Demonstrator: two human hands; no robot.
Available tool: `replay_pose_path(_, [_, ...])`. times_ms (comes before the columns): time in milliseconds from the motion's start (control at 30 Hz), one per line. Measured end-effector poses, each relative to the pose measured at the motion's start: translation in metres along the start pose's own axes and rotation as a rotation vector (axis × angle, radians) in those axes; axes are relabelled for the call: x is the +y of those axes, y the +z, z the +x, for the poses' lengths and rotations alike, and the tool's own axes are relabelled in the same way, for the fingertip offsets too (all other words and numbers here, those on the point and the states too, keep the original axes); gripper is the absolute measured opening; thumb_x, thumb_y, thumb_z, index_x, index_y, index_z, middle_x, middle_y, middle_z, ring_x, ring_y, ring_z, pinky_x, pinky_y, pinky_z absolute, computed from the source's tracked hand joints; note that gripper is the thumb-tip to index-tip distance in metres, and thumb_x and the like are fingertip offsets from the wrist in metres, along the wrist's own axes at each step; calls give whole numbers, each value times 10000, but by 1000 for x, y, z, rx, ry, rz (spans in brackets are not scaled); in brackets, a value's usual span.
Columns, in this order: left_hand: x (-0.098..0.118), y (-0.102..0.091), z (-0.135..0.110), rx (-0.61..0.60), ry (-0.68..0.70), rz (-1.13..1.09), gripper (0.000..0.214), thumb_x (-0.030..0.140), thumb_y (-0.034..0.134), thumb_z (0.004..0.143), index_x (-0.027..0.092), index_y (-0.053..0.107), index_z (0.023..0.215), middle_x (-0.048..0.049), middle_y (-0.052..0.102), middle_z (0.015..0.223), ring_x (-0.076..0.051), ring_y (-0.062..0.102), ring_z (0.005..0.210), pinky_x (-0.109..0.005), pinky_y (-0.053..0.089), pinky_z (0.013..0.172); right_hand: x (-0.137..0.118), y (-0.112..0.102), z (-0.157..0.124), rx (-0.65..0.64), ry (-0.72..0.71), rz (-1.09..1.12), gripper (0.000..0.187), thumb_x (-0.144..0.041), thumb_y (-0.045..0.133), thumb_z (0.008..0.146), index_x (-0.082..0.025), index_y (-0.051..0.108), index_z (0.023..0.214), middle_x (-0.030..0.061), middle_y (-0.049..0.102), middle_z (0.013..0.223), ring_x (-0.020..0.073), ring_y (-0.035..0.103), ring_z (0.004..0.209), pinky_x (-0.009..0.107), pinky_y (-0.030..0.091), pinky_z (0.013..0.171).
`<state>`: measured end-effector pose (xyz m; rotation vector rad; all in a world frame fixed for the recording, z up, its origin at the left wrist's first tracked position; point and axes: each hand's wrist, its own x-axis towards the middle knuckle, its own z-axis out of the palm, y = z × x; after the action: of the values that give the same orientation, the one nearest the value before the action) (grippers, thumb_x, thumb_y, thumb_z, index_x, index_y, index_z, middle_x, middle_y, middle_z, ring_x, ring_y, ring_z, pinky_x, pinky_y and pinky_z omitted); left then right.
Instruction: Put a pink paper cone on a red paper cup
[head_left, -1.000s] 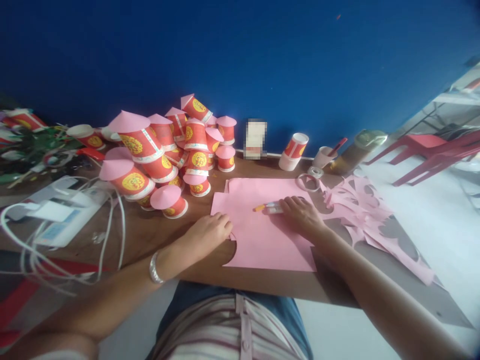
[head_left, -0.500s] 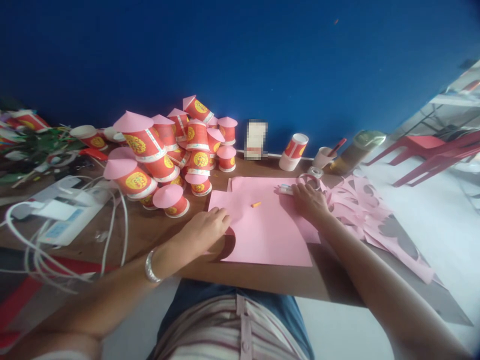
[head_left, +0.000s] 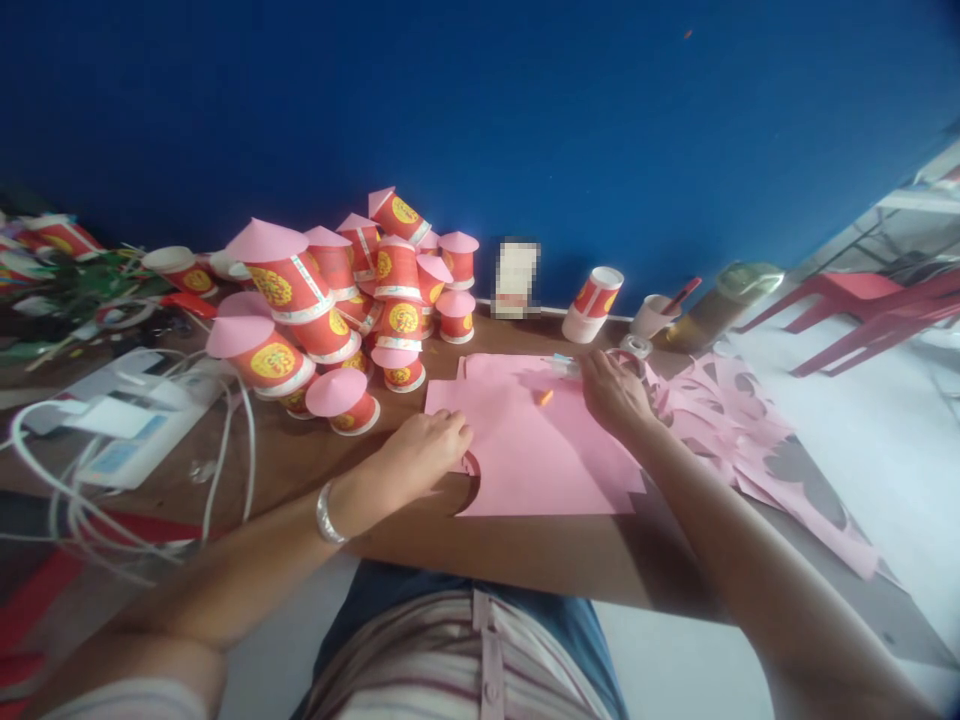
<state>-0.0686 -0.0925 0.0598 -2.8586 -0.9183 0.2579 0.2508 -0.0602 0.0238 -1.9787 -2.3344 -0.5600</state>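
Observation:
A pink paper sheet [head_left: 540,455] with a round notch cut from its left edge lies on the brown table [head_left: 315,460] in front of me. My left hand [head_left: 424,445] rests with curled fingers on the sheet's left edge, just above the notch, and pins it down. My right hand [head_left: 615,395] sits at the sheet's far right corner, fingers curled round the end of a small white stick [head_left: 562,365], perhaps a glue stick or pen. A small orange cap [head_left: 545,397] lies loose on the sheet, just left of that hand.
A heap of red paper cups with pink cone lids [head_left: 352,300] fills the left back. A tape ring [head_left: 636,346], a lone red cup [head_left: 591,303] and a jar [head_left: 716,300] stand behind my right hand. Pink offcuts [head_left: 750,440] lie right, white cables [head_left: 112,440] left.
My right hand carried the white stick from the sheet's middle to its far right corner. The orange cap came off and now lies on the sheet. The left hand barely moved.

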Motion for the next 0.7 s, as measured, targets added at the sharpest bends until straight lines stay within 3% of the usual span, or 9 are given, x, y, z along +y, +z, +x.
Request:
replay_pose_path(67, [-1, 1, 1, -7, -18, -7, 194, 29, 677, 830, 138, 618, 979, -104, 667, 986, -252, 696, 890, -334, 552, 645, -9, -4, 0, 49, -50, 67, 336, -67, 367, 973, -114, 621, 1187, 149, 644, 1027, 259, 564, 907, 347, 373, 710])
replay_pose_path(200, [-3, 6, 3, -27, -41, -11, 197, -25, 576, 867, 141, 627, 958, -102, 677, 976, -252, 701, 884, -339, 554, 643, -33, -10, -6, -54, -300, 123, 309, -45, 414, 963, -151, 633, 1154, 115, 649, 1050, 243, 571, 952, 337, 382, 716])
replay_pose_path(300, [-4, 10, 3, 2, -25, -18, 200, -23, 611, 847, 141, 624, 959, -96, 670, 958, -247, 695, 885, -333, 562, 657, -40, -10, -10, -100, -367, 70, 343, -38, 440, 954, -165, 617, 1218, 111, 645, 1071, 251, 573, 984, 339, 386, 721])
replay_pose_path(467, [-6, 14, 5, 42, -12, 8, 194, -23, 638, 827, 135, 626, 938, -93, 662, 929, -243, 696, 862, -320, 557, 635, -26, -2, -6, -162, -266, 50, 289, -31, 415, 951, -134, 628, 1117, 138, 639, 1035, 249, 574, 922, 331, 383, 662])
replay_pose_path(600, [-5, 14, 20, 84, -5, 52, 196, -47, 573, 850, 122, 633, 929, -113, 662, 918, -243, 705, 855, -305, 541, 603, -16, 3, 13, -88, -74, 112, 362, -55, 336, 982, -117, 603, 1220, 173, 630, 1138, 266, 587, 985, 336, 419, 689])
replay_pose_path(700, [-3, 10, 35, 68, -15, 61, 219, -61, 529, 863, 107, 644, 943, -129, 671, 924, -245, 714, 850, -304, 538, 598, -12, 3, 32, -124, -15, 104, 415, -66, 303, 991, -117, 567, 1306, 189, 611, 1224, 287, 586, 1080, 343, 453, 725])
